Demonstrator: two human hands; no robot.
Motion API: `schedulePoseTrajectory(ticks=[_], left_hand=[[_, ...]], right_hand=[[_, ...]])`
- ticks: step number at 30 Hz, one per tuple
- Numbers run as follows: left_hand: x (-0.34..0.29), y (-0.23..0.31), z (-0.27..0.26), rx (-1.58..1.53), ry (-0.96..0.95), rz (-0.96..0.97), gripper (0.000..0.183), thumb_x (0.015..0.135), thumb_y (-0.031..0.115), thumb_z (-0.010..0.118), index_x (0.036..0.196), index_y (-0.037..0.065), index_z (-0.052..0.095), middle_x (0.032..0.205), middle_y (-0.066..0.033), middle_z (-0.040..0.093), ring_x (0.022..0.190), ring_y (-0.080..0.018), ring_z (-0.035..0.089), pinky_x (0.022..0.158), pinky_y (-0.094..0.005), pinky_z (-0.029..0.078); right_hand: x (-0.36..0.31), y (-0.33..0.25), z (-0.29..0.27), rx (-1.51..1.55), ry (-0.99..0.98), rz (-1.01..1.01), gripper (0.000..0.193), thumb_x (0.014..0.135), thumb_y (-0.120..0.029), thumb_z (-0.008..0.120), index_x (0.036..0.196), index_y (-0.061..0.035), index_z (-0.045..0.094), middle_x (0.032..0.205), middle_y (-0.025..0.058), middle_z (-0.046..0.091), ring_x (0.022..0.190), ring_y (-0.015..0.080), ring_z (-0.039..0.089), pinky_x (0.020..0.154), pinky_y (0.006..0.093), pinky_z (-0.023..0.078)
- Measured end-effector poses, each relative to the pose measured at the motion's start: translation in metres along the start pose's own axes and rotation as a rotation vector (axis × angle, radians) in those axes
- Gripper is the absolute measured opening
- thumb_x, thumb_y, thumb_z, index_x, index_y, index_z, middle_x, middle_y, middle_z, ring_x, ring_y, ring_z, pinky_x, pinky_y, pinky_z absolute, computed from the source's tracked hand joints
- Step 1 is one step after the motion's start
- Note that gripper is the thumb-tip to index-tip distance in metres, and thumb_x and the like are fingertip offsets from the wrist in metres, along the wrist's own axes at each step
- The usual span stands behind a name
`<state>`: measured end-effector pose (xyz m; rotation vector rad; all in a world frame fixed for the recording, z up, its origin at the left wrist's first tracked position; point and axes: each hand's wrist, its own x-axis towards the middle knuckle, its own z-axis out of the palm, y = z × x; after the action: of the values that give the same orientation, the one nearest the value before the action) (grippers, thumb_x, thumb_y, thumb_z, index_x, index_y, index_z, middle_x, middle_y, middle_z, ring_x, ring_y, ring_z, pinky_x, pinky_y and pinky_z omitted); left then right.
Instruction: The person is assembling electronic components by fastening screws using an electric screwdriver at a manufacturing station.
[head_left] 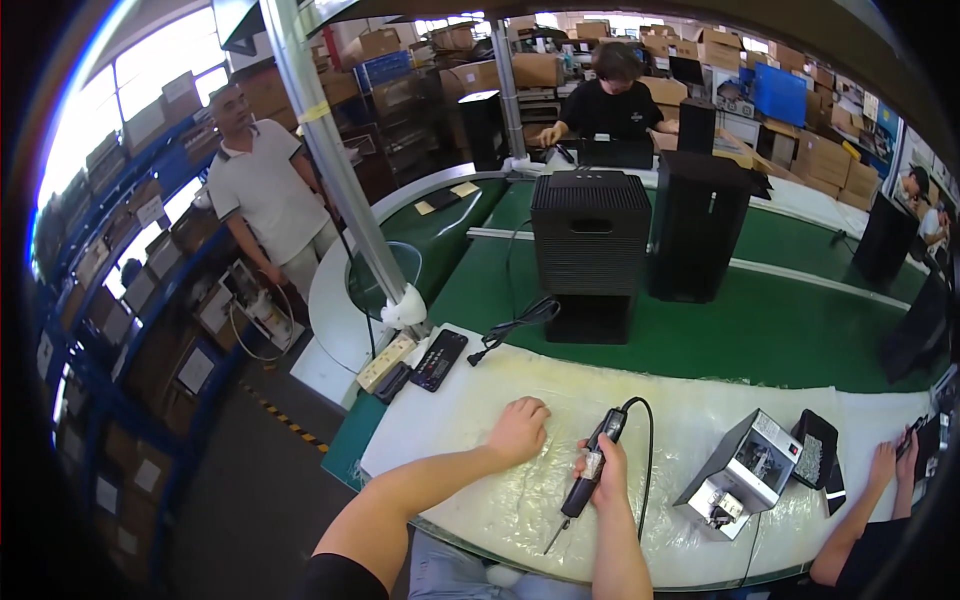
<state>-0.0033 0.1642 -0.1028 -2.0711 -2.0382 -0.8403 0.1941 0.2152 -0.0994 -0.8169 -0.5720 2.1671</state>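
My right hand (pixel 606 472) is wrapped round a black electric screwdriver (pixel 594 466). Its long thin bit slants down toward the near edge of the plastic-covered white work mat (pixel 480 500), and a black cord curves away from its upper end. To the left, my left hand (pixel 519 430) rests on the mat with its fingers curled in and nothing visible in them. Right of the screwdriver sits an open metal-framed box-shaped unit (pixel 757 462) with inner parts showing. Beside it lies a black tray of small pieces (pixel 816 450).
Beyond the mat, a ribbed black appliance (pixel 590 235) and a tall black housing (pixel 697 225) stand on the green conveyor (pixel 480 290). A coiled cord (pixel 520 325), a phone-like device (pixel 440 360) and a power strip (pixel 387 362) lie at left. Co-workers' hands (pixel 893 462) are at right.
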Motion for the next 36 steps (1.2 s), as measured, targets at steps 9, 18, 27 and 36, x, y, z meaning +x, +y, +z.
schedulePoseTrajectory(ticks=[9, 18, 27, 36], left_hand=[[-0.002, -0.005, 0.009, -0.041, 0.022, -0.001, 0.027, 0.075, 0.006, 0.057, 0.101, 0.002, 0.057, 0.108, -0.0139, 0.055, 0.109, -0.0313, 0.051, 0.095, -0.0433, 0.041], [-0.003, -0.008, 0.004, -0.043, 0.006, -0.031, 0.027, 0.075, 0.007, 0.057, 0.101, 0.001, 0.056, 0.107, -0.0144, 0.055, 0.109, -0.031, 0.05, 0.096, -0.0421, 0.04], [-0.004, -0.008, 0.004, -0.057, -0.004, -0.041, 0.027, 0.075, 0.009, 0.057, 0.1, 0.0, 0.056, 0.108, -0.0145, 0.055, 0.107, -0.0313, 0.051, 0.095, -0.0418, 0.041], [0.013, -0.017, 0.009, -0.179, -0.088, 0.006, 0.049, 0.08, 0.023, 0.057, 0.121, -0.003, 0.049, 0.127, -0.0192, 0.05, 0.121, -0.0362, 0.043, 0.103, -0.0441, 0.035]], right_hand=[[-0.001, -0.012, -0.01, -0.339, 0.123, -0.061, 0.035, 0.094, -0.032, 0.06, 0.111, -0.009, 0.039, 0.09, 0.0126, 0.061, 0.047, 0.0181, 0.056, 0.039, 0.0325, 0.049], [-0.007, -0.074, 0.001, -1.76, 0.623, -0.5, 0.046, 0.087, -0.017, 0.063, 0.124, 0.0071, 0.049, 0.109, 0.029, 0.058, 0.104, 0.0455, 0.056, 0.091, 0.0485, 0.045], [0.048, 0.013, 0.088, -0.908, 0.198, -0.745, 0.035, 0.093, -0.013, 0.057, 0.123, 0.0041, 0.052, 0.111, 0.0193, 0.061, 0.1, 0.0285, 0.061, 0.088, 0.0344, 0.048], [0.09, 0.086, 0.087, -0.255, 0.161, -0.699, 0.013, 0.097, -0.005, 0.048, 0.104, 0.0008, 0.058, 0.082, 0.0039, 0.059, 0.065, 0.0089, 0.05, 0.06, 0.0219, 0.045]])
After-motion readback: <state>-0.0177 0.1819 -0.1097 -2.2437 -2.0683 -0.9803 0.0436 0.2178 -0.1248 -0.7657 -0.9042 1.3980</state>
